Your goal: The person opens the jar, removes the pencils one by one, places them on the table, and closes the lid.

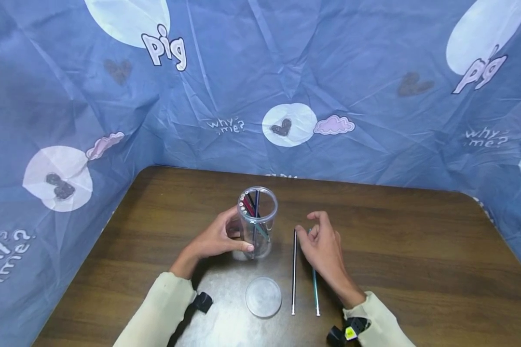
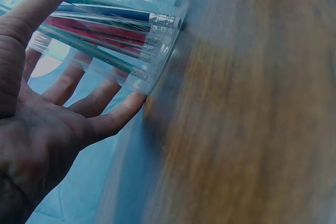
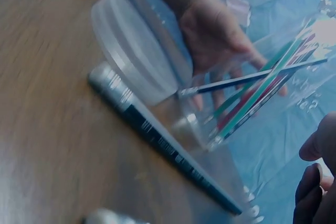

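Note:
My left hand (image 1: pixel 219 236) grips a clear plastic jar (image 1: pixel 265 226), thumb in front and fingers around its far side. Inside, several pencils (image 2: pixel 105 30) in navy, red and green lean together, metal-banded ends at the bottom. My right hand (image 1: pixel 323 246) hovers over the table to the right of the jar, fingers bent and nothing visible between them. Its fingertips are near the upper end of a black pencil (image 1: pixel 294 274). A teal pencil (image 1: pixel 315 289) lies partly hidden beneath that hand.
A round translucent lid (image 1: pixel 263 297) lies on the brown wooden table (image 1: pixel 417 250), in front of the jar and left of the loose pencils. A blue printed cloth (image 1: pixel 243 86) hangs behind the table and along its sides.

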### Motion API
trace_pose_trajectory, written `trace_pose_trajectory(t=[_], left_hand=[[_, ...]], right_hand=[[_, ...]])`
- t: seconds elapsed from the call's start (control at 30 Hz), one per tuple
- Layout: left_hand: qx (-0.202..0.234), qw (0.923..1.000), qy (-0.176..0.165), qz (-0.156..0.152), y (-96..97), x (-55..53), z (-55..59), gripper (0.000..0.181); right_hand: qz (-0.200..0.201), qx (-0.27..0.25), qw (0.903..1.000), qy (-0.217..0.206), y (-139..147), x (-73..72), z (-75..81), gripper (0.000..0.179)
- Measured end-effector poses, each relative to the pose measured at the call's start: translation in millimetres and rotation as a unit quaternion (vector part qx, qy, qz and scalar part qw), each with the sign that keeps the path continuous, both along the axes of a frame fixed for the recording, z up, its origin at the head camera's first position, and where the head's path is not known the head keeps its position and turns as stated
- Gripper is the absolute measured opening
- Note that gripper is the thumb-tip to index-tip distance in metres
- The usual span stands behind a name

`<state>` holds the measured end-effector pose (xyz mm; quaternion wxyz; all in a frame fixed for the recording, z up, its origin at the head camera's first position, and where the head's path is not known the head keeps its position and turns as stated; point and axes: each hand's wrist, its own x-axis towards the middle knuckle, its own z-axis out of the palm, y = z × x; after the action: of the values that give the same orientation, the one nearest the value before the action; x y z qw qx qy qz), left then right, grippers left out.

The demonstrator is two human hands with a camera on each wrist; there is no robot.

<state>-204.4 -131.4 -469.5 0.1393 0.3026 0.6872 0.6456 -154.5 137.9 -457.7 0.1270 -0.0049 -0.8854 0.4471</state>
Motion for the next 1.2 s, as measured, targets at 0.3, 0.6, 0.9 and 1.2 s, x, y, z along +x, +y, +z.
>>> trace_pose_trajectory(t=[0.3, 0.6, 0.9, 1.2], left_hand=[[-0.005, 0.9999, -0.012, 0.004, 0.2, -0.7, -1.7, 0.088], [0.002, 1.0000, -0.005, 0.000, 0.0, 0.1, -0.2, 0.088], [-0.001, 1.0000, -0.007, 0.003, 0.3, 0.0, -2.5, 0.089], [-0.007, 0.9998, -0.015, 0.008, -0.6, 0.5, -0.8, 0.090]], right_hand=[[0.028, -0.043, 0.9980, 0.038, -8.4, 8.2, 23.2, 0.029], [0.092, -0.100, 0.9870, 0.086, -16.1, 19.0, 61.8, 0.031], [0.152, -0.086, 0.9804, 0.091, -30.0, 24.3, 77.6, 0.029], [0.197, -0.051, 0.9779, 0.050, -41.5, 20.3, 89.0, 0.025]])
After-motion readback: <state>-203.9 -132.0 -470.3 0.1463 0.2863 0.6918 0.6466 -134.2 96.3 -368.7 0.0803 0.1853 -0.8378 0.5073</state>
